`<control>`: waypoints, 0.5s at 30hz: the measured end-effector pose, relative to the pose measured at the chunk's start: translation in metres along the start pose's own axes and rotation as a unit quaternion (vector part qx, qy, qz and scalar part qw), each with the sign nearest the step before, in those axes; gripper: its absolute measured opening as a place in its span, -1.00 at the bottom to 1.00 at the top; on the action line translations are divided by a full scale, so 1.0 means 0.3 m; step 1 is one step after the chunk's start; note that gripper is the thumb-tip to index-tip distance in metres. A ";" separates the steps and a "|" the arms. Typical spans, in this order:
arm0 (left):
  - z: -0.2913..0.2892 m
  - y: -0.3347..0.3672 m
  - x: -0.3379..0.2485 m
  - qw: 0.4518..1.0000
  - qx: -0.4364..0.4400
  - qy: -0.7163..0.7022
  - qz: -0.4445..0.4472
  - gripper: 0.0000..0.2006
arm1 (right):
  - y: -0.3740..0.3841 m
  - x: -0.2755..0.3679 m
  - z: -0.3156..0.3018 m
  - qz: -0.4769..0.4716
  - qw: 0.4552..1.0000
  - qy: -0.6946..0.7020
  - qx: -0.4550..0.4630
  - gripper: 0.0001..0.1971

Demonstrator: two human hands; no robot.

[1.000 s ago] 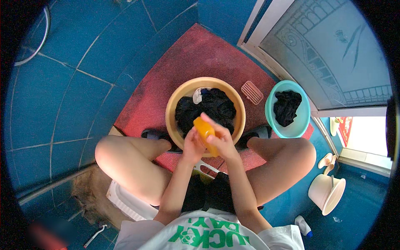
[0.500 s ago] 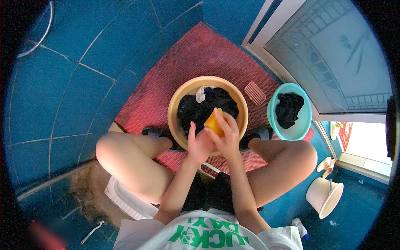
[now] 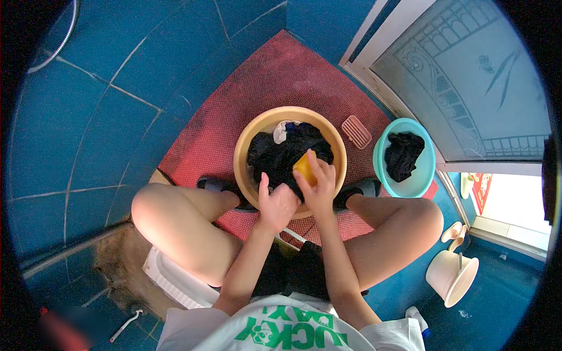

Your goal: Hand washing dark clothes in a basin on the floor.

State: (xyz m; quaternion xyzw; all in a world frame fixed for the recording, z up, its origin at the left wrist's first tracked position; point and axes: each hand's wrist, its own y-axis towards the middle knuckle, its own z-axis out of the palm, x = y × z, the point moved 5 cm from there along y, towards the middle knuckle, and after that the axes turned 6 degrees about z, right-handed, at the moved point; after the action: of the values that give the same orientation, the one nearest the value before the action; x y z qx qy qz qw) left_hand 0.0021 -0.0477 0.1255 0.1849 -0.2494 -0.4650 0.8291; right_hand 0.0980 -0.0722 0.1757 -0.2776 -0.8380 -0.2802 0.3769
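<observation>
A yellow-orange bar of soap (image 3: pixel 304 169) is gripped in my right hand (image 3: pixel 319 188), over the right part of a beige basin (image 3: pixel 240 142). Beside it, my left hand (image 3: pixel 277 206) is above the basin's near rim with its thumb raised and its fingers curled toward the right hand. Whatever those curled fingers may hold is hidden. Dark wet clothes (image 3: pixel 280 155) fill the basin under both hands, and a small white cloth (image 3: pixel 281 133) lies on them at the far side.
Right of the basin are a pink soap dish (image 3: pixel 356 132) and a turquoise basin (image 3: pixel 403 189) holding black cloth (image 3: pixel 404 157). All stand on a red mat (image 3: pixel 275 76). A white bucket (image 3: pixel 451 277) lies tilted at the lower right, near a frosted door (image 3: pixel 462 82).
The left hand's fingers have curled in from a blurred position near the soap. The soap has shifted slightly right and tilted in my right hand.
</observation>
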 end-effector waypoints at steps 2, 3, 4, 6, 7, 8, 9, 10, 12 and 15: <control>0.047 0.046 0.030 0.863 -0.465 0.197 0.011 -0.19 | -0.030 0.047 -0.031 -0.080 0.995 -0.037 0.044 -0.45; 0.055 0.039 0.028 0.837 -0.511 0.193 0.028 -0.20 | -0.041 0.101 -0.029 -0.136 0.986 -0.061 0.071 -0.47; 0.061 0.047 0.039 0.838 -0.510 0.192 0.027 -0.20 | -0.034 0.097 -0.030 -0.135 0.986 -0.063 0.069 -0.47; 0.071 0.061 0.046 0.830 -0.498 0.248 0.016 -0.20 | 0.001 0.059 -0.012 -0.093 0.989 -0.115 0.030 -0.48; 0.014 -0.020 -0.004 0.990 -0.125 0.057 -0.021 -0.17 | 0.013 0.057 0.011 -0.071 0.994 -0.085 0.008 -0.48; -0.018 -0.055 -0.003 0.991 -0.126 0.048 -0.023 -0.17 | 0.010 0.037 -0.006 -0.067 0.993 -0.094 0.008 -0.48; -0.055 -0.096 -0.009 0.971 -0.229 0.065 -0.018 -0.16 | 0.003 0.036 -0.013 -0.058 0.992 -0.113 0.017 -0.48; -0.083 -0.124 -0.018 0.941 -0.328 0.084 -0.012 -0.15 | -0.003 0.045 -0.020 -0.051 0.990 -0.131 0.028 -0.49; 0.068 0.053 0.055 0.834 -0.493 0.245 -0.024 -0.12 | -0.047 0.090 -0.040 -0.103 0.983 -0.142 0.060 -0.52; 0.092 0.066 0.046 0.828 -0.496 0.260 0.004 -0.11 | -0.029 0.091 -0.023 -0.109 0.985 -0.130 0.040 -0.54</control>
State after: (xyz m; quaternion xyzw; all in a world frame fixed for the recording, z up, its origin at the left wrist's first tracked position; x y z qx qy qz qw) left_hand 0.0056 -0.0519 0.1620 -0.1381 0.2394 -0.4575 0.8452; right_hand 0.0801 -0.0761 0.1988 -0.2029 -0.9157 -0.2476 0.2429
